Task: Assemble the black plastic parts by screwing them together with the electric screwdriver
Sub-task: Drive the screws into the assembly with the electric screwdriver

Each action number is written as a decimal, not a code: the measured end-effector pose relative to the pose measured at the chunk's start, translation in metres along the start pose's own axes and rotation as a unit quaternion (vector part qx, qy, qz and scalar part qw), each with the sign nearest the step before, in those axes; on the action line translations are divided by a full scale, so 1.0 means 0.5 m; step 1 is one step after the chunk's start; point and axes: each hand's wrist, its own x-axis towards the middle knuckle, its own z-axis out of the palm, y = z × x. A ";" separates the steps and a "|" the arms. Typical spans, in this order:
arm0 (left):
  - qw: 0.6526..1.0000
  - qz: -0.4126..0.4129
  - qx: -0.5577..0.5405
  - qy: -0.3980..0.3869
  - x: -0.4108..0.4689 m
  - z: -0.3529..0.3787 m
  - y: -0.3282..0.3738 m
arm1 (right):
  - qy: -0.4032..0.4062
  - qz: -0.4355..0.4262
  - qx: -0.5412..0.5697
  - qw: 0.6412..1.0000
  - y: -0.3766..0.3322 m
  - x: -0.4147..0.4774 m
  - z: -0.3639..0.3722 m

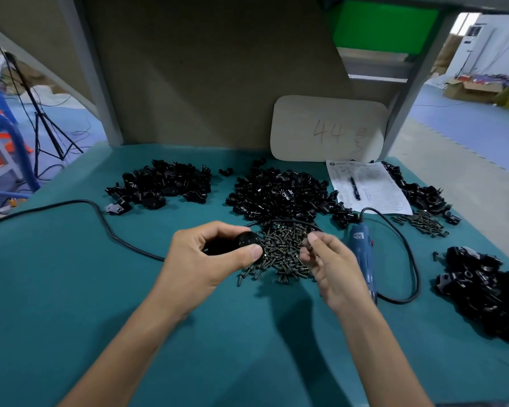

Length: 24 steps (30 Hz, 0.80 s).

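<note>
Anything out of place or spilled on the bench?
Nothing damaged. Screws lie in a loose heap, strays trailing off its near-left edge. A black cable crosses the heap's far edge. One black part sits alone beside the far-left pile.

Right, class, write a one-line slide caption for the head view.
Left hand grips a black plastic part, right hand pinches a screw above the screw pile.

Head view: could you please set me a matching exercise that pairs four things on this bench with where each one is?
Things:
1. electric screwdriver
2. pen
3. black plastic part
4. cardboard sign

Places:
A. lying on the paper sheet
B. in the grip of the left hand
C. standing upright at the back of the table
D. lying on the table beside the right hand

Pairs: 1-D, 2-A, 3-B, 4-C.
</note>
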 end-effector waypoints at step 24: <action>0.999 0.033 0.031 -0.008 -0.007 0.012 0.003 | -0.173 -0.062 0.010 0.983 -0.055 -0.176 0.103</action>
